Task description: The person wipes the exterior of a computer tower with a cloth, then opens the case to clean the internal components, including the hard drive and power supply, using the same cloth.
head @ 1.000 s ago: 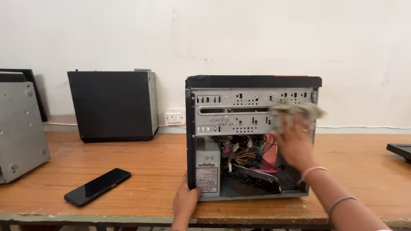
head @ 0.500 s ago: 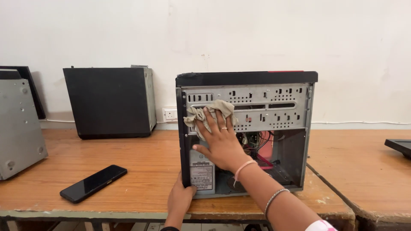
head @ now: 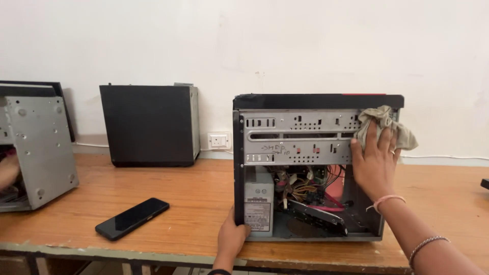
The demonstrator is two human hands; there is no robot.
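Observation:
An open computer case (head: pixel 316 102) stands on the wooden table (head: pixel 193 203) with its side panel off, showing cables and boards inside. My right hand (head: pixel 376 160) presses a crumpled beige cloth (head: pixel 385 125) against the right end of the grey metal drive bay (head: pixel 295 137). My left hand (head: pixel 232 238) grips the case's lower front-left corner from below the table edge.
A black phone (head: pixel 132 218) lies flat on the table left of the case. A closed black computer case (head: pixel 148 125) stands at the back by a wall socket (head: pixel 219 140). At the far left stands another grey case (head: pixel 38 145), with another person's hand (head: pixel 7 170) beside it.
My right hand has wiped the cloth from the left end of the drive bay back to its right end. My left hand keeps its hold on the case corner.

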